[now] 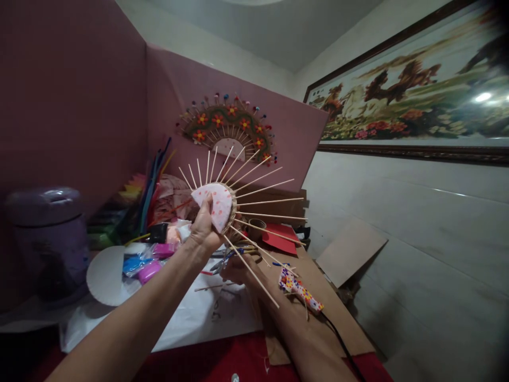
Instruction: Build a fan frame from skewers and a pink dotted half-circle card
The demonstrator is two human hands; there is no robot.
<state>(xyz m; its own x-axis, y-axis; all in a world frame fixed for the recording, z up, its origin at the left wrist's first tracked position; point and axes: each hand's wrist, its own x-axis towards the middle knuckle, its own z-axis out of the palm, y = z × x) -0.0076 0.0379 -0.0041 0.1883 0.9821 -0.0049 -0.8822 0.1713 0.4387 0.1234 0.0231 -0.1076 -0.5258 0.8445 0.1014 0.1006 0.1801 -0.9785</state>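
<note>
Two hands are working over a cluttered table (222, 318), and going from the left, a lilac lidded bin (47, 233) is standing at the edge, with a white paper plate (106, 276) lying just beside it and bright clay packets (149, 262) spilling next to that. Behind these, a bundle of coloured pipe cleaners (153, 185) is leaning against the pink backboard (79, 106).

Near the middle, the left hand (203, 228) is holding up the stick fan (222, 207), its grip clenched on the half-round patterned base, thumb across the front, so the bare wooden sticks are fanning outward to the right and upward. Higher on the board, a finished flowered fan (228, 124) is hanging as a pattern to match.

Below the raised piece, the right hand (238, 270) is resting low on the table, touching scissors (222, 262); the sticks and forearm are hiding its fingers, so whether its grip is closed or loose I cannot tell. Further right, a glue gun (300, 289) wrapped in spotted tape is lying on the cardboard, red paper (280, 239) behind it.

Judging from this, doing the work well is depending on keeping the base pinched flat and steady, turning the wrist rather than squeezing, so that the thin sticks are staying evenly spread and not snapping.
</note>
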